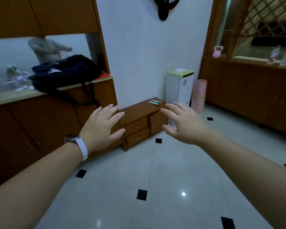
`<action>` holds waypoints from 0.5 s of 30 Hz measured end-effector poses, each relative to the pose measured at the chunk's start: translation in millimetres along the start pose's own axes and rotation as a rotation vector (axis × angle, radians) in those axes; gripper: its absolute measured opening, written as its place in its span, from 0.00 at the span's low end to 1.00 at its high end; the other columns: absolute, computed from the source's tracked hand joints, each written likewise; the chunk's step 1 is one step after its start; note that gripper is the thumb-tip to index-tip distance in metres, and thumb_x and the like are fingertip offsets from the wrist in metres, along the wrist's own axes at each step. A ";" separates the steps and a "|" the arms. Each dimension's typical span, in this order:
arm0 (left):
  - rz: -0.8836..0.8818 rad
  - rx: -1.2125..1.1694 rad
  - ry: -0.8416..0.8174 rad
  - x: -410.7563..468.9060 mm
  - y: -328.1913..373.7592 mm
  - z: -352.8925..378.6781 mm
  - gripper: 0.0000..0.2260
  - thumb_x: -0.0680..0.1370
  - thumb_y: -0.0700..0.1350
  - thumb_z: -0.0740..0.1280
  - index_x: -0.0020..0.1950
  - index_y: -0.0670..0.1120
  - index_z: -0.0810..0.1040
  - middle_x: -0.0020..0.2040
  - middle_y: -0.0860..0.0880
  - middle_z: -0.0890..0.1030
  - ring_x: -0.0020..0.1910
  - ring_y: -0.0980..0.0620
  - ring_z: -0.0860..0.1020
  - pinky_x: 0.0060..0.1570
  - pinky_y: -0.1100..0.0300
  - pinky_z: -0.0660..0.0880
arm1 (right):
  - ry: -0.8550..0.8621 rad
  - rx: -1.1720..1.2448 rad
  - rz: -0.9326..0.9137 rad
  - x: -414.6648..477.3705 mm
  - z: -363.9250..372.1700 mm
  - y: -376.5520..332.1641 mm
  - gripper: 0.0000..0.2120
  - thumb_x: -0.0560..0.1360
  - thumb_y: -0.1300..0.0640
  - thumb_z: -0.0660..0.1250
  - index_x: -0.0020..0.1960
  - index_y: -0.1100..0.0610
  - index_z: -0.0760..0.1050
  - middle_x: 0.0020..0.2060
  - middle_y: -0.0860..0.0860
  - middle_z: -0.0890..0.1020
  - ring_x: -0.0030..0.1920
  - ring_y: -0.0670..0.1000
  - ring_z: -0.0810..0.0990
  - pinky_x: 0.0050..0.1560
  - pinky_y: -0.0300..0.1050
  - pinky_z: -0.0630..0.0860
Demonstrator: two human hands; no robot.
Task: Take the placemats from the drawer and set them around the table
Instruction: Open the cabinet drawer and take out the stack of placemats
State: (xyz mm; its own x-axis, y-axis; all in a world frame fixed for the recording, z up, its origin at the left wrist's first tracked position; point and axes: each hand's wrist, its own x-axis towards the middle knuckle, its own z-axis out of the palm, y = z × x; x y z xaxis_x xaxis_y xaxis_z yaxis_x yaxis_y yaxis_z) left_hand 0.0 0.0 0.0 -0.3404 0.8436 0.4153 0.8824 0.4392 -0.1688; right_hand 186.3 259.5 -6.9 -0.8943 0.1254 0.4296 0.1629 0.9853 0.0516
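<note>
A low brown wooden cabinet (139, 111) stands on the floor against the white wall, with two closed drawers (136, 127) on its left side and a small door on its right. No placemats are visible. My left hand (101, 126), with a watch on the wrist, is held out with fingers spread, overlapping the cabinet's left end in the view. My right hand (183, 123) is also open and empty, in front of the cabinet's right end. Both hands are raised above the floor, some way short of the cabinet.
A small dark-and-white object (154, 102) lies on the cabinet top. A white box-shaped unit (180, 87) and a pink rolled mat (199, 95) stand to its right. A dark backpack (64, 71) sits on the left counter. Brown cupboards line both sides; the floor is white tile.
</note>
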 end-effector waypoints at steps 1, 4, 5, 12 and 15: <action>0.026 0.019 -0.009 6.8 -4.2 8.4 0.28 0.78 0.62 0.56 0.72 0.49 0.69 0.74 0.45 0.68 0.74 0.45 0.62 0.72 0.45 0.58 | -0.013 -0.007 -0.020 7.6 9.4 2.8 0.29 0.77 0.40 0.59 0.74 0.51 0.68 0.73 0.52 0.70 0.74 0.57 0.64 0.71 0.55 0.62; 0.042 0.047 -0.024 31.3 -27.1 46.7 0.26 0.78 0.61 0.57 0.71 0.48 0.71 0.73 0.44 0.69 0.73 0.44 0.64 0.71 0.45 0.60 | -0.090 -0.041 -0.017 39.1 45.0 17.2 0.28 0.78 0.40 0.59 0.74 0.51 0.67 0.73 0.51 0.69 0.74 0.57 0.64 0.71 0.54 0.62; 0.042 0.032 -0.027 40.5 -36.5 62.5 0.26 0.78 0.60 0.58 0.71 0.48 0.71 0.73 0.44 0.69 0.73 0.44 0.64 0.70 0.45 0.60 | -0.101 -0.038 -0.009 51.4 57.9 22.7 0.28 0.78 0.39 0.58 0.74 0.51 0.67 0.73 0.51 0.69 0.74 0.57 0.64 0.71 0.54 0.62; 0.026 -0.073 -0.086 105.9 -116.1 153.9 0.25 0.78 0.60 0.56 0.68 0.47 0.74 0.69 0.44 0.73 0.70 0.43 0.69 0.65 0.46 0.67 | -0.176 -0.006 0.022 149.6 132.6 47.1 0.28 0.77 0.40 0.59 0.72 0.52 0.69 0.71 0.51 0.72 0.72 0.56 0.68 0.68 0.53 0.66; 0.048 -0.089 -0.083 138.0 -148.0 176.4 0.24 0.77 0.59 0.57 0.67 0.46 0.75 0.68 0.44 0.75 0.68 0.43 0.71 0.63 0.46 0.69 | -0.188 -0.029 0.040 188.8 151.6 57.9 0.28 0.77 0.39 0.58 0.73 0.51 0.69 0.71 0.50 0.71 0.72 0.55 0.67 0.68 0.51 0.65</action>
State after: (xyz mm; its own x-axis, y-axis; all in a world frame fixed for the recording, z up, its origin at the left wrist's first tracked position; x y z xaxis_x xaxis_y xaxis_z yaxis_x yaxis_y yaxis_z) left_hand -234.9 106.0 -75.4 -0.3199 0.8873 0.3323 0.9223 0.3719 -0.1052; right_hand -36.3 357.8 -59.5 -0.9485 0.1870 0.2559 0.2099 0.9756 0.0650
